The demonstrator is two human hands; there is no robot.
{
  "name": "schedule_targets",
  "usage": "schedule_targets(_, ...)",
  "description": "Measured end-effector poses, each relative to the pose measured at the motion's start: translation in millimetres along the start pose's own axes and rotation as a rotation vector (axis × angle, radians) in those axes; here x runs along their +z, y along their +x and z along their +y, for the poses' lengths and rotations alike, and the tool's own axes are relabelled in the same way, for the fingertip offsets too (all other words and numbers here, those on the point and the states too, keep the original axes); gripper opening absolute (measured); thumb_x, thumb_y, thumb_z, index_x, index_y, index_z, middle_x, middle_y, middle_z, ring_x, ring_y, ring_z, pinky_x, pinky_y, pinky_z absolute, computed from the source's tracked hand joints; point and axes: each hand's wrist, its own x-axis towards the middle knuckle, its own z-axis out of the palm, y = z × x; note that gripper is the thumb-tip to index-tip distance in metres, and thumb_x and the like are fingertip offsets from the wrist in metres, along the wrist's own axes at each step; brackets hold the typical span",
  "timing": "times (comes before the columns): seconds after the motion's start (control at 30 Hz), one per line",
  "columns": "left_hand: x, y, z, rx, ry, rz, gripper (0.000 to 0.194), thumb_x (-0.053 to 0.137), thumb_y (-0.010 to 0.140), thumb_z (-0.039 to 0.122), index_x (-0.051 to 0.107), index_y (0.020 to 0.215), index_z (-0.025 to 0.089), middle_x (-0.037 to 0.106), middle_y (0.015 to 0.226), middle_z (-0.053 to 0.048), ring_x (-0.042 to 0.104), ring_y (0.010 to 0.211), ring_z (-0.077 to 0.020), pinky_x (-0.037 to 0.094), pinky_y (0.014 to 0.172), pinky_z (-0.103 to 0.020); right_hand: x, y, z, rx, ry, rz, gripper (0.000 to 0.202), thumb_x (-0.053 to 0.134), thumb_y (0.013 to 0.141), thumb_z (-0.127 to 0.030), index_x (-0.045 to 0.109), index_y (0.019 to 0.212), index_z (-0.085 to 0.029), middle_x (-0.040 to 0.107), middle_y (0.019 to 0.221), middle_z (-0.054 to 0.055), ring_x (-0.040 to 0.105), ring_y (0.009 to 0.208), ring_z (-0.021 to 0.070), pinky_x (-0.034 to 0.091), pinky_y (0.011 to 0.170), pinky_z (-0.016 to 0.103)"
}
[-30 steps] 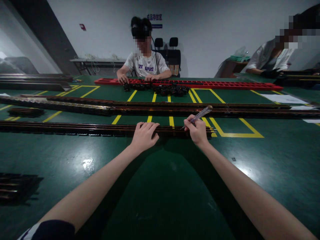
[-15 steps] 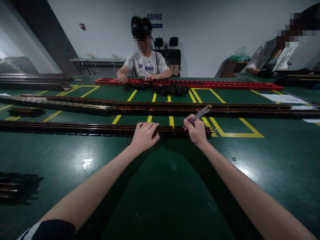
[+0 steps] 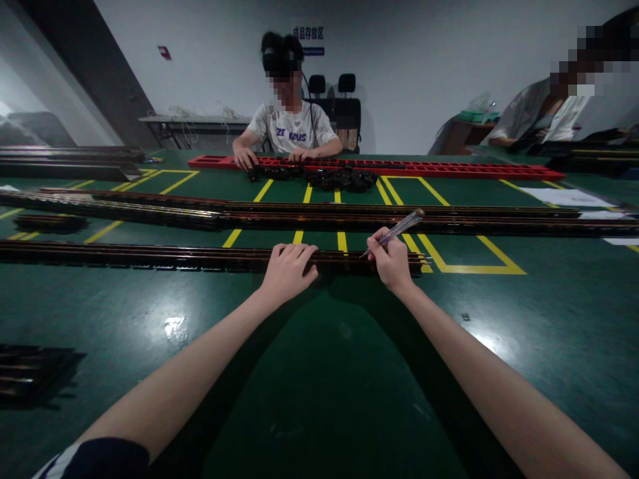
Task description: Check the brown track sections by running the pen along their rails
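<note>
Okay, head view: long dark strips (image 3: 150,257) run from the left edge to right of frame center, flat on the green table (image 3: 549,319). Left hand (image 3: 289,273) lies over them at center, palm down, fingers bent over the far side; can't tell whether it grips or just presses. Right hand (image 3: 393,263), right of center, grasps a clear-handled tool (image 3: 407,223) like a pen, handle tilted up to the right, thin tip at the strips. Strip ends poke out just right of that hand. Longer dark bundle (image 3: 349,217) behind, crossing the frame. Dark stack (image 3: 34,376) lower left. Upper center: seated person (image 3: 294,133), both hands at a red frame (image 3: 449,169), black parts (image 3: 344,178) in front. Second person (image 3: 539,120) upper right. Yellow tape (image 3: 484,269) marks the table; white paper (image 3: 569,197) at right.
</note>
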Motion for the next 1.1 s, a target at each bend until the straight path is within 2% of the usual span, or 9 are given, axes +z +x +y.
schedule_targets(0.47, 1.5, -0.2, -0.8, 0.008, 0.008, 0.006, 0.037, 0.044, 0.091, 0.031, 0.057, 0.123, 0.016, 0.065, 0.120, -0.013, 0.059, 0.112, -0.0265, 0.038, 0.102, -0.049, 3.5, -4.1, 1.9, -0.026, 0.007, 0.032, 0.022, 0.047, 0.089, -0.037, 0.046, 0.073, -0.023, 0.051, 0.052, -0.002, 0.050, 0.048, 0.0152, 0.038, 0.050, 0.028)
schedule_targets(0.9, 0.2, 0.1, 0.1, 0.014, 0.037, 0.010, 0.038, 0.044, 0.091, 0.031, 0.058, 0.122, 0.014, 0.066, 0.118, -0.013, 0.060, 0.109, -0.0275, 0.039, 0.099, -0.048, 6.7, -3.7, 7.7, -0.069, -0.025, 0.080, 0.024, 0.047, 0.089, -0.040, 0.045, 0.073, -0.022, 0.052, 0.051, -0.002, 0.051, 0.047, 0.0147, 0.039, 0.050, 0.028)
schedule_targets(1.1, 0.5, 0.2, -0.6, 0.019, 0.042, 0.028, 0.039, 0.048, 0.091, 0.039, 0.059, 0.120, 0.014, 0.067, 0.117, -0.013, 0.061, 0.107, -0.0281, 0.040, 0.097, -0.050, 6.7, -4.1, 3.8, -0.060, -0.005, 0.059, 0.021, 0.046, 0.089, -0.037, 0.045, 0.073, -0.022, 0.051, 0.050, -0.003, 0.050, 0.045, 0.0145, 0.038, 0.048, 0.027)
